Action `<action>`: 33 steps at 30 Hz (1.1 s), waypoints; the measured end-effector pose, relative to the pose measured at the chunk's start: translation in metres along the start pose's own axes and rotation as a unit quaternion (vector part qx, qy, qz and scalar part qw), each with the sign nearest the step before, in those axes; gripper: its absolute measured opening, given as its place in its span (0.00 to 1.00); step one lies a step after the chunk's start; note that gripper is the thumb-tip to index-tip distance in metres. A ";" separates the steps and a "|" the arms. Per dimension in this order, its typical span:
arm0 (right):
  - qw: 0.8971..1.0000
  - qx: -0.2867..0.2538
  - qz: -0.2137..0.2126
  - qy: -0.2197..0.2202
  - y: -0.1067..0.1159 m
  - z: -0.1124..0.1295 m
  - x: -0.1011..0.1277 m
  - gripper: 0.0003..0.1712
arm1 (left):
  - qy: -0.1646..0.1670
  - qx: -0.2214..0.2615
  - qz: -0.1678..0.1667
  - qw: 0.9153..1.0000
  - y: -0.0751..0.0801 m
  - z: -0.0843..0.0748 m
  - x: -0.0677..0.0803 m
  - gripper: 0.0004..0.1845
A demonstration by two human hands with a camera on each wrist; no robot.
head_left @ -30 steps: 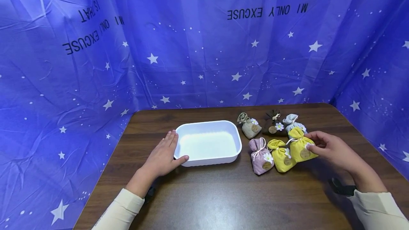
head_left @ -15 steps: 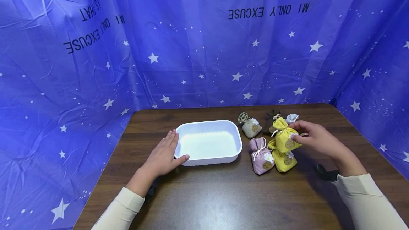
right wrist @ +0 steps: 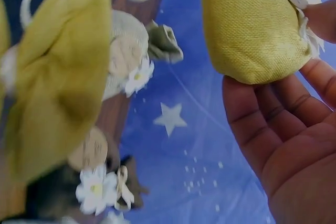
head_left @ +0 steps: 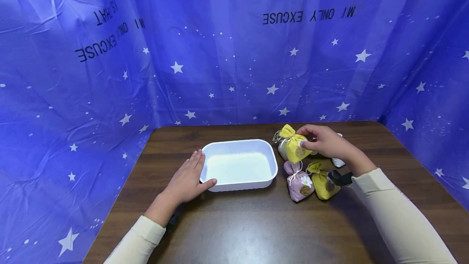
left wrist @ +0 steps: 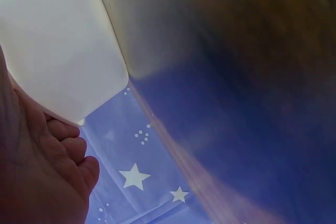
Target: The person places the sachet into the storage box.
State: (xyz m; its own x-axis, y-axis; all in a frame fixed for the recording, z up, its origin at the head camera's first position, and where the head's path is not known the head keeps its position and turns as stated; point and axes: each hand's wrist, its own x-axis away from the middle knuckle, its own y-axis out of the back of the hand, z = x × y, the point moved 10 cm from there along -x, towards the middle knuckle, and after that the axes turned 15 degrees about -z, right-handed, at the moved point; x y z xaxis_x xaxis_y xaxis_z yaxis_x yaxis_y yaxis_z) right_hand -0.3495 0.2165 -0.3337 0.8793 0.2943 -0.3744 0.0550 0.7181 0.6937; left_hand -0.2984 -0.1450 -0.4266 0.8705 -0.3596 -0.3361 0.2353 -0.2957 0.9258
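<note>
My right hand (head_left: 326, 141) pinches a yellow drawstring pouch (head_left: 295, 150) with a white flower and round tag, held up over the other pouches. In the right wrist view, thumb and fingers (right wrist: 244, 124) grip the pouch (right wrist: 252, 30). My left hand (head_left: 187, 176) rests on the left end of a white rectangular basin (head_left: 239, 184), fingers straight along its rim. The left wrist view shows that hand (left wrist: 52, 166) against the basin wall (left wrist: 68, 51). Below the raised pouch lie a mauve pouch (head_left: 298, 182) and a second yellow pouch (head_left: 324, 186).
The raised pouch partly covers a beige pouch (right wrist: 123, 53). A dark brown pouch (right wrist: 58, 187) and a pale grey pouch (head_left: 338, 162) lie behind my right hand. Blue starry cloth (head_left: 234, 72) hangs behind the brown wooden table (head_left: 234, 227).
My right hand has carried the yellow pouch leftward and a little up, from over the grey pouch to over the beige one. My left hand and the basin stay in place.
</note>
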 end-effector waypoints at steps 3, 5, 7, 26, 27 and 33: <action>1.000 -0.012 0.011 0.001 -0.014 0.004 -0.016 0.14 | 0.000 0.004 -0.001 1.000 0.000 0.001 0.001 0.55; 1.000 -0.017 0.018 0.007 -0.023 0.008 -0.025 0.13 | -0.001 0.003 0.002 1.000 -0.001 0.002 0.001 0.55; 0.999 -0.018 0.025 0.015 -0.031 0.013 -0.033 0.14 | -0.001 -0.001 0.001 1.000 -0.001 0.003 0.001 0.55; 0.992 -0.032 0.111 0.046 -0.124 0.064 -0.088 0.14 | -0.003 -0.014 0.001 1.000 -0.003 0.003 0.001 0.55; 0.992 -0.032 0.113 0.050 -0.128 0.067 -0.091 0.13 | -0.003 -0.015 0.002 1.000 -0.003 0.003 0.001 0.55; 0.989 -0.048 0.120 0.068 -0.149 0.081 -0.100 0.14 | -0.004 -0.015 0.001 1.000 -0.003 0.003 -0.002 0.54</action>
State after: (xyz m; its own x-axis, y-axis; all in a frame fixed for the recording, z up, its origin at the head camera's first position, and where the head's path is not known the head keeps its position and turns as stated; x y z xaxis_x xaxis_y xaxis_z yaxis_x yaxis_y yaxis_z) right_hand -0.4074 0.0289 -0.3495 0.7901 0.5403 -0.2895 -0.1981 0.6721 0.7135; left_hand -0.3020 -0.1461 -0.4292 0.8677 -0.3670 -0.3354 0.2467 -0.2679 0.9313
